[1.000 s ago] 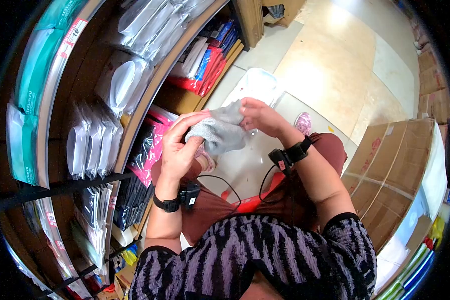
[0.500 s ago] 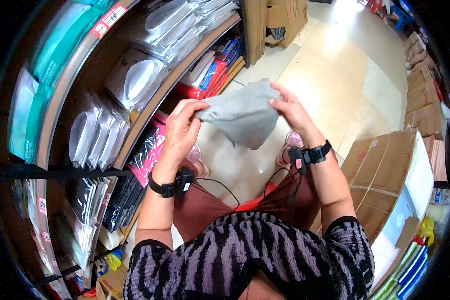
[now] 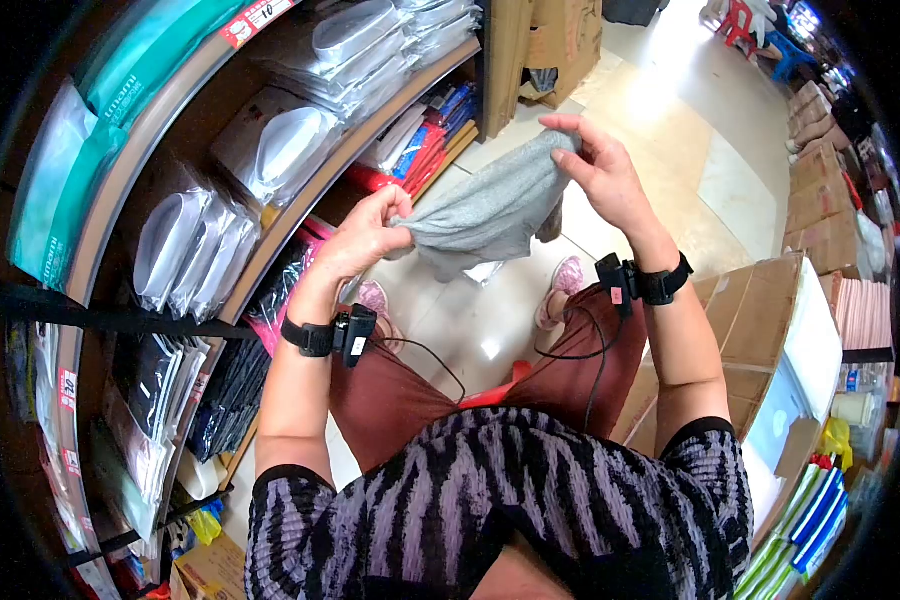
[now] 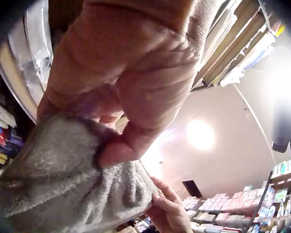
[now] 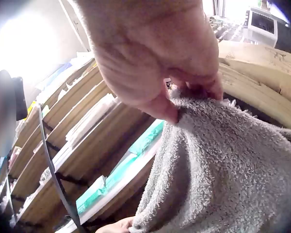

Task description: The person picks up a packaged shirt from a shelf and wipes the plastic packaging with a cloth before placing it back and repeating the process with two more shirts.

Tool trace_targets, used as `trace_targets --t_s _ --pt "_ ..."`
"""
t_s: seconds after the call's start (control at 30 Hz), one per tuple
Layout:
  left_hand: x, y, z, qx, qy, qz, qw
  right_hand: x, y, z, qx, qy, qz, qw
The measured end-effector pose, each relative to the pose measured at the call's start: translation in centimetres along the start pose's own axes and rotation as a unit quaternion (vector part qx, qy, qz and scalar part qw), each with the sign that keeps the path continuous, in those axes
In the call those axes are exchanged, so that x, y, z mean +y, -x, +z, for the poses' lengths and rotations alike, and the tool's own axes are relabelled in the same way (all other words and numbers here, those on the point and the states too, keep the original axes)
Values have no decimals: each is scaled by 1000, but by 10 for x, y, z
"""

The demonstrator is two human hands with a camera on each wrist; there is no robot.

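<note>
A grey fuzzy cloth (image 3: 495,215) hangs stretched between both hands, above the floor and the person's feet. My left hand (image 3: 365,238) pinches its left end between thumb and fingers. The upper right corner is pinched by my right hand (image 3: 605,170), held a little higher. Close up in the left wrist view, the left thumb presses on the cloth (image 4: 72,179), and the other hand (image 4: 169,208) shows beyond it. In the right wrist view the cloth (image 5: 223,165) drapes down from the right hand (image 5: 155,58), its fleecy surface showing.
Shelves at the left hold clear-bagged white items (image 3: 185,255) and teal packages (image 3: 125,95). A large cardboard box (image 3: 745,310) stands at the right, with more cartons (image 3: 820,205) behind it. Cables run from the wrist cameras across the lap. Red and blue stools (image 3: 738,25) are far off.
The cloth went from bunched in the hands to spread between them. The right hand has moved up and to the right; the left hand shifted slightly left.
</note>
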State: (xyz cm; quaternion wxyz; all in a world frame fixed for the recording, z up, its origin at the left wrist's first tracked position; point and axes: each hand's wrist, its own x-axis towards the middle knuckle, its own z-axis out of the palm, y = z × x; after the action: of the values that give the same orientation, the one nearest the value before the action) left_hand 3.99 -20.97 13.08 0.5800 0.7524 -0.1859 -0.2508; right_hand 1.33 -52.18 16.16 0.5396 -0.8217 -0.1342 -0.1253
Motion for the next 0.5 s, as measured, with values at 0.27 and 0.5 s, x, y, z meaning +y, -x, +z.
trace_targets --t_s 0.27,0.5 --pt "0 5 3 -74 35 -33 996 -9 0 -13 -66 110 -10 992" --pt "11 17 7 -24 -3 36 999 -14 1 -19 -221 155 38 962"
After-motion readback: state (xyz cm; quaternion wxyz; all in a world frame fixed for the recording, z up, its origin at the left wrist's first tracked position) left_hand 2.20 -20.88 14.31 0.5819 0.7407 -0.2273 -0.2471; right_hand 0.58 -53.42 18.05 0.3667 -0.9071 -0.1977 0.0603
